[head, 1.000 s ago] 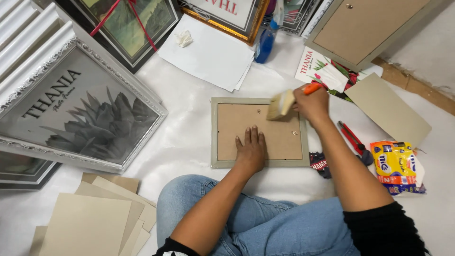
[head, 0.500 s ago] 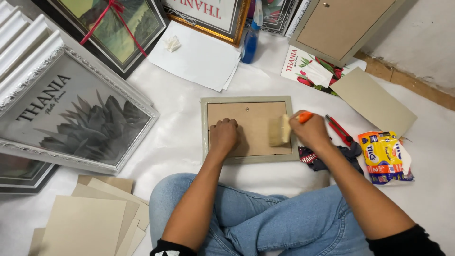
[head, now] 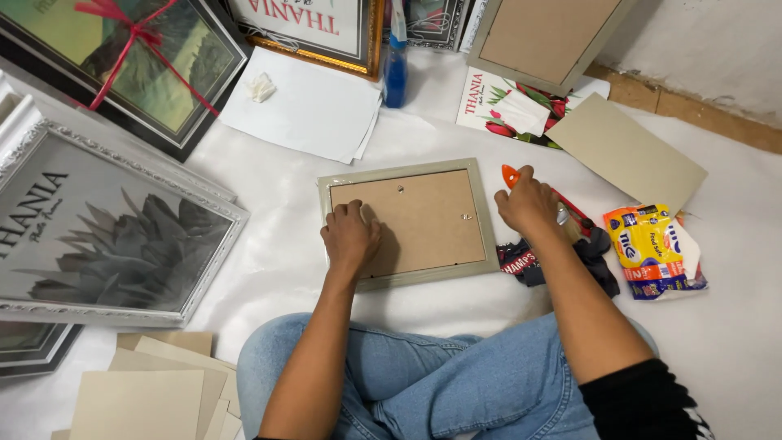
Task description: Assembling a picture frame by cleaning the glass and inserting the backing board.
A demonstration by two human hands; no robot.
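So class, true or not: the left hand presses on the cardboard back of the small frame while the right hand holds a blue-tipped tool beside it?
Not quite. The head view shows the tool in the right hand has an orange tip, not blue. The left hand does press on the frame.

The floor is covered by a white, slightly shiny sheet (head: 269,212), creased in places and evenly lit with soft shadows. Along the upper right runs a rough whitewashed wall (head: 709,49), with a strip of bare brown skirting (head: 692,114) at its foot. Framed pictures lean or lie around the edges: a large ornate silver-framed print of a grey plant (head: 106,236) at the left, a black-framed picture tied with red ribbon (head: 138,65) above it. A stack of beige card sheets (head: 147,391) lies at the lower left.
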